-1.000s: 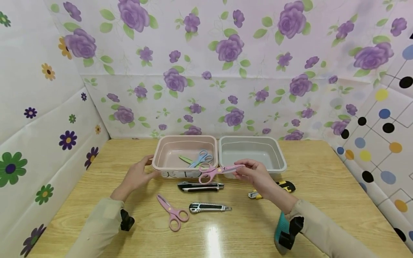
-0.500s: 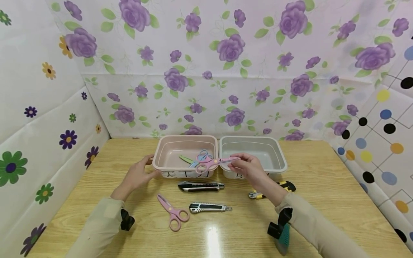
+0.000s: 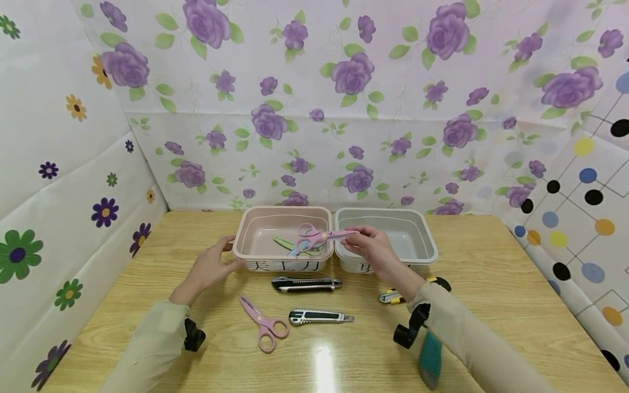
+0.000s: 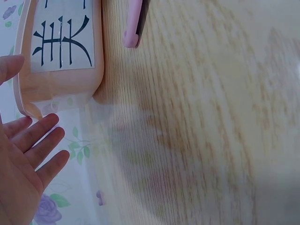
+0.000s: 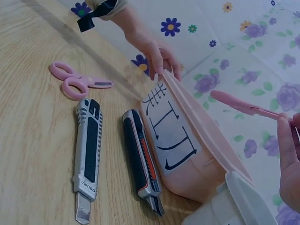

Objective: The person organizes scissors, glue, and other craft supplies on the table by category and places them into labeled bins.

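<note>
My right hand (image 3: 373, 248) pinches pink scissors (image 3: 312, 240) by the blade end, between thumb and fingers. Their handle loops point left, over the right part of the pink bin (image 3: 255, 234). In the right wrist view these scissors (image 5: 234, 102) hang above the bin rim. Partly overlapped by them in the head view, green scissors (image 3: 281, 242) and blue scissors (image 3: 293, 251) lie inside the bin. At the bin's left front corner is my left hand (image 3: 208, 270), thumb and fingers spread at the rim; the left wrist view shows its fingers (image 4: 40, 133) fairly straight.
Right beside the pink bin stands a grey bin (image 3: 410, 240). In front lie a black utility knife (image 3: 307, 284), a silver one (image 3: 319, 316), a yellow-black one (image 3: 390, 297) and second pink scissors (image 3: 260, 319). A teal-handled object (image 3: 430, 357) is partly under my right sleeve.
My right hand has moved left and away from me, carrying the pink scissors from before the bins to over the pink bin. The left hand stays at the corner.
</note>
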`<state>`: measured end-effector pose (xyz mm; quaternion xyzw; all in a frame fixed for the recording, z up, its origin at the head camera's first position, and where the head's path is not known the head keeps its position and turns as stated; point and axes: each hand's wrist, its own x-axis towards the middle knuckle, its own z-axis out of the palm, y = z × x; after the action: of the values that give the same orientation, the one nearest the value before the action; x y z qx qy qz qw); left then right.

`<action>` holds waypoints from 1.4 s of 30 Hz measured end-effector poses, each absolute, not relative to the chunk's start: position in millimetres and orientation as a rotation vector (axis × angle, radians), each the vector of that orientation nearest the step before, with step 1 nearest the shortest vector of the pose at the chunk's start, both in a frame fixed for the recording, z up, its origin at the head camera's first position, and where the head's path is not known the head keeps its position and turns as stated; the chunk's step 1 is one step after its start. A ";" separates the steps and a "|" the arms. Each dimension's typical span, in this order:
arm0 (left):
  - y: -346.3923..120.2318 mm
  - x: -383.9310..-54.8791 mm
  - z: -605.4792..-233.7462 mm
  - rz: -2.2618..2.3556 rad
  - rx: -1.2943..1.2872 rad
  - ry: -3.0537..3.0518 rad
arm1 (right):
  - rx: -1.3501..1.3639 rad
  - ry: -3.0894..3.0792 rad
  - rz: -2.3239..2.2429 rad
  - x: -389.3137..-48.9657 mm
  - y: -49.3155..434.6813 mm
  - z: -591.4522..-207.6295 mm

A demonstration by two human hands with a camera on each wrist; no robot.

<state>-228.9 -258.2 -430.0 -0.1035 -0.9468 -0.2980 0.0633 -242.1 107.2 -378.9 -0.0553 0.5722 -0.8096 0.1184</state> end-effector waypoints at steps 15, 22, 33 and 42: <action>-260.0 -227.4 -430.9 -0.886 -0.311 -2.865 | -0.133 1.665 -2.377 -261.5 84.1 -382.6; -259.0 -227.3 -430.4 -0.894 -0.305 -2.869 | -0.211 1.763 -2.314 -274.4 74.5 -386.1; -257.7 -227.5 -429.3 -0.919 -0.314 -2.862 | -0.318 1.898 -2.254 -284.9 63.5 -390.6; -257.6 -227.5 -428.7 -0.915 -0.314 -2.859 | -0.340 1.980 -2.199 -292.4 58.1 -393.1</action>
<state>-227.5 -257.6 -428.7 -0.1039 -0.9455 -0.3025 0.0614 -292.4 58.1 -393.1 -0.1138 0.6625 -0.7359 0.0811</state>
